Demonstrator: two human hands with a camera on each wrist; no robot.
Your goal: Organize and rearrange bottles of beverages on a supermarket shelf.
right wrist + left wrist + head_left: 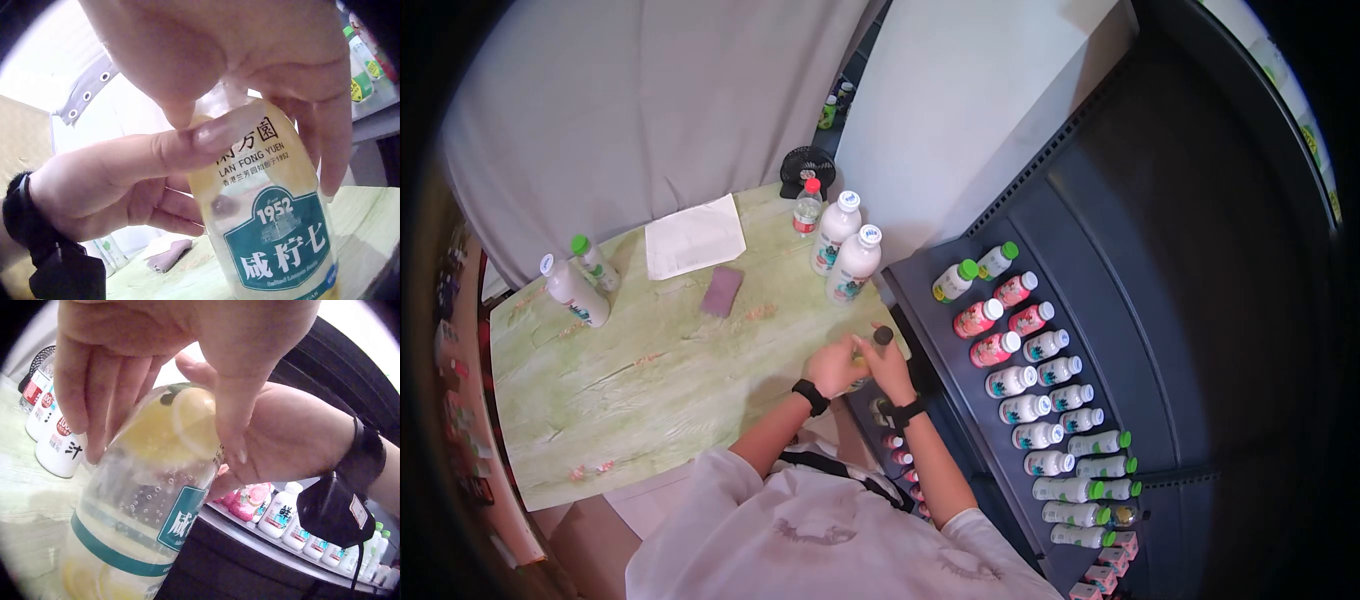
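A clear soda bottle (144,494) with lemon slices and a teal label is between my hands near the table's right edge. My left hand (832,368) grips its upper part, thumb laid across the lettering above the label in the right wrist view. Around the bottle's shoulder, my right hand (887,367) curls its fingers from the other side. A dark round cap (883,335) shows just beyond the right hand's fingers in the head view. In both wrist views, hands cover the bottle's neck.
On the table (700,390) stand two large white bottles (855,265), a red-capped bottle (807,210) and a black fan (807,168). A purple cloth (721,291) and paper (694,238) lie farther left, near two more bottles. Right, a dark shelf (990,440) holds rows of bottles.
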